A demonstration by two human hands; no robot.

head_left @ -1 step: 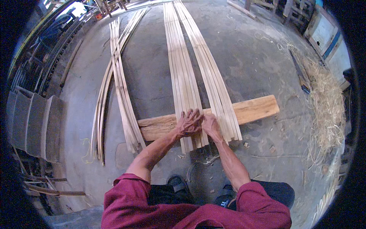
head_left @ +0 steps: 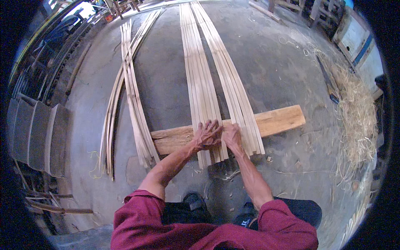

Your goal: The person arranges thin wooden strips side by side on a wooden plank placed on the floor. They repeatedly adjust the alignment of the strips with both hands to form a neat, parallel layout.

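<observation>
Long pale wooden or bamboo strips (head_left: 199, 79) lie side by side, their near ends resting across a thick wooden plank (head_left: 284, 120) on the floor. My left hand (head_left: 208, 135) lies flat over the near part of these strips, fingers spread. Just to its right, my right hand (head_left: 232, 136) is closed in a fist, between that row and a second row of strips (head_left: 228, 81). Whatever the right fingers may hold is hidden. The second row also crosses the plank, and its near ends reach past the edge nearest me.
Two more bundles of strips (head_left: 130, 79) cross each other on the left. Pale shavings (head_left: 357, 112) are heaped at the right, beside a dark, long-bladed tool (head_left: 329, 81). Grey stepped blocks (head_left: 39, 135) stand at the left edge. Small wood chips (head_left: 269, 159) are scattered near the plank.
My right hand has shifted slightly to the right, away from the left hand. The left hand stays pressed on the strips.
</observation>
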